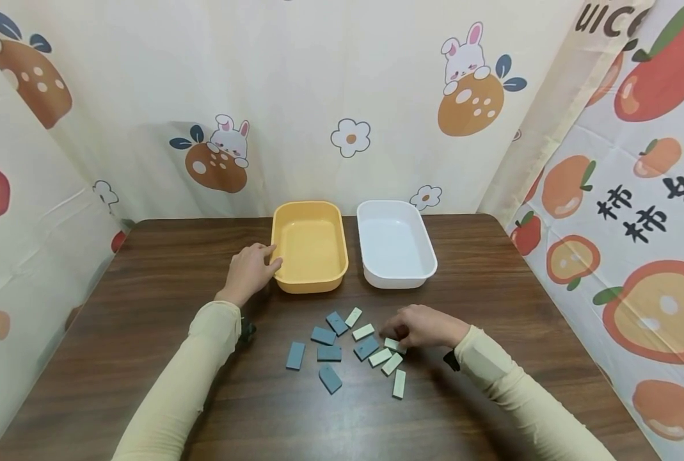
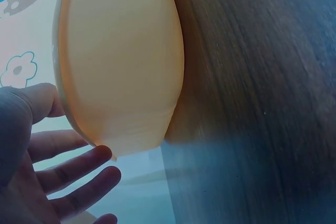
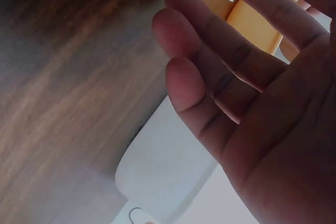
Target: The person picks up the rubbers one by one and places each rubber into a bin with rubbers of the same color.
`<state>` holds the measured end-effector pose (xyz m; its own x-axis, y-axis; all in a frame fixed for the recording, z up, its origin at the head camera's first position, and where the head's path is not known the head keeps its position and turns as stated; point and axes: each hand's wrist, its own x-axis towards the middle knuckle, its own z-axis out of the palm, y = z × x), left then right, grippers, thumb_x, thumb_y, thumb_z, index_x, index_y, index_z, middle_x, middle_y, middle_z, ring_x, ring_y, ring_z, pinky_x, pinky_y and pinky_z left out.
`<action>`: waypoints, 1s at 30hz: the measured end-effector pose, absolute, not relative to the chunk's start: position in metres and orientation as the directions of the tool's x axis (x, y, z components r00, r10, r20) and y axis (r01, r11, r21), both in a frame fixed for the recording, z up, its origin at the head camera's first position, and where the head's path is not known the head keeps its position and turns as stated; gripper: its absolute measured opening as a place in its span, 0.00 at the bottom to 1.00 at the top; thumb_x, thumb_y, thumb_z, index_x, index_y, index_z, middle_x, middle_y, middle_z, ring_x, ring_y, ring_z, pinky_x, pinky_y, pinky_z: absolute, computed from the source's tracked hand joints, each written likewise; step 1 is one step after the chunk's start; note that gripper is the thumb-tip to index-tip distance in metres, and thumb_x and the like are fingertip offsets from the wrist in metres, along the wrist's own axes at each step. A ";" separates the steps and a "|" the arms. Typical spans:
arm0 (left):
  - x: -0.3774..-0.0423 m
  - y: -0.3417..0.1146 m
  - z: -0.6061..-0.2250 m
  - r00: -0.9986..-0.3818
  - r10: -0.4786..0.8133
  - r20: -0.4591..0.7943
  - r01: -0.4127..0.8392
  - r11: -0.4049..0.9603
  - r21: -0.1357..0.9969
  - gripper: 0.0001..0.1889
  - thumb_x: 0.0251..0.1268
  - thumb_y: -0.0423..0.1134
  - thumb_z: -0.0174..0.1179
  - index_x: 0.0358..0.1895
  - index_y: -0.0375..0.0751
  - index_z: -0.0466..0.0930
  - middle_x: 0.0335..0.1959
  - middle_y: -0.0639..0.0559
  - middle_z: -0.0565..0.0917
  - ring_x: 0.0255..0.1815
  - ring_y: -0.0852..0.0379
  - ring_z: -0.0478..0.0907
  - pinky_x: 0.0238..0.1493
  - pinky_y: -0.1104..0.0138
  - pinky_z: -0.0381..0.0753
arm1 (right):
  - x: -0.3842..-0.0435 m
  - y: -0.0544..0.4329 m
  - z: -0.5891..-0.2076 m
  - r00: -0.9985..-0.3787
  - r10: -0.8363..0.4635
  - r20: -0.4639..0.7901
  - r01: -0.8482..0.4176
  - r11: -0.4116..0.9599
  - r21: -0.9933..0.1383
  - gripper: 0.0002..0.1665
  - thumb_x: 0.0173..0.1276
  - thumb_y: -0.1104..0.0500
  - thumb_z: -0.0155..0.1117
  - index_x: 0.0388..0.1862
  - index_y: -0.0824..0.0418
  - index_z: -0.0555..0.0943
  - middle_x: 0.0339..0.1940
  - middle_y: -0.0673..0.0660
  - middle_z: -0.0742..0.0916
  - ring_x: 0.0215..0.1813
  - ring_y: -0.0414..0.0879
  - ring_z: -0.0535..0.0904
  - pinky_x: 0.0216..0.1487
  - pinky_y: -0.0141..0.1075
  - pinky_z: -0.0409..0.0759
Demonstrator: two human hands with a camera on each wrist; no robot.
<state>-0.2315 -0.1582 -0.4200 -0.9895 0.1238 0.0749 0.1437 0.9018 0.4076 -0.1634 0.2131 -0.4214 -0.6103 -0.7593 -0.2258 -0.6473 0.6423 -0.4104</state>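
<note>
My left hand grips the near left rim of the yellow tray, thumb over the inside. In the left wrist view the other fingers spread out by the tray's outer wall. My right hand is low over the table, fingers loosely bent, fingertips right at a pale green tile. Those fingertips are partly hidden under the hand. Several more pale green tiles and several blue-grey tiles lie scattered to its left and in front of it.
A white tray stands close to the right of the yellow one, at the back of the wooden table. Behind the table hangs a printed curtain, with more printed cloth along the right side.
</note>
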 end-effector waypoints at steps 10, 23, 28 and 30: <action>-0.230 -0.159 -0.425 -0.982 0.135 0.133 0.180 0.887 0.425 0.23 0.69 0.42 0.51 0.64 0.37 0.75 0.58 0.35 0.80 0.57 0.35 0.76 0.57 0.41 0.71 | -0.160 0.213 -0.426 -0.605 -0.758 -0.245 -0.639 0.645 -0.419 0.23 0.53 0.66 0.70 0.51 0.54 0.86 0.23 0.46 0.79 0.28 0.32 0.68 0.30 0.26 0.69; -0.229 -0.162 -0.427 -0.986 0.120 0.115 0.161 0.864 0.478 0.23 0.70 0.40 0.49 0.65 0.36 0.73 0.58 0.35 0.79 0.58 0.36 0.74 0.63 0.42 0.68 | -0.157 0.210 -0.428 -0.615 -0.754 -0.229 -0.637 0.647 -0.420 0.18 0.56 0.67 0.67 0.46 0.55 0.86 0.24 0.45 0.80 0.27 0.31 0.68 0.29 0.25 0.70; -0.229 -0.163 -0.427 -0.985 0.120 0.122 0.164 0.860 0.483 0.23 0.70 0.39 0.49 0.65 0.35 0.73 0.58 0.34 0.79 0.57 0.35 0.75 0.61 0.43 0.70 | -0.157 0.210 -0.428 -0.620 -0.752 -0.225 -0.633 0.648 -0.423 0.16 0.58 0.67 0.65 0.46 0.56 0.86 0.24 0.45 0.80 0.26 0.31 0.69 0.28 0.26 0.70; -0.230 -0.162 -0.427 -0.984 0.123 0.127 0.169 0.859 0.483 0.22 0.70 0.39 0.49 0.64 0.35 0.74 0.57 0.34 0.79 0.56 0.35 0.75 0.60 0.43 0.70 | -0.158 0.211 -0.428 -0.627 -0.744 -0.230 -0.625 0.657 -0.423 0.17 0.58 0.67 0.65 0.46 0.56 0.86 0.25 0.46 0.81 0.26 0.32 0.69 0.28 0.26 0.70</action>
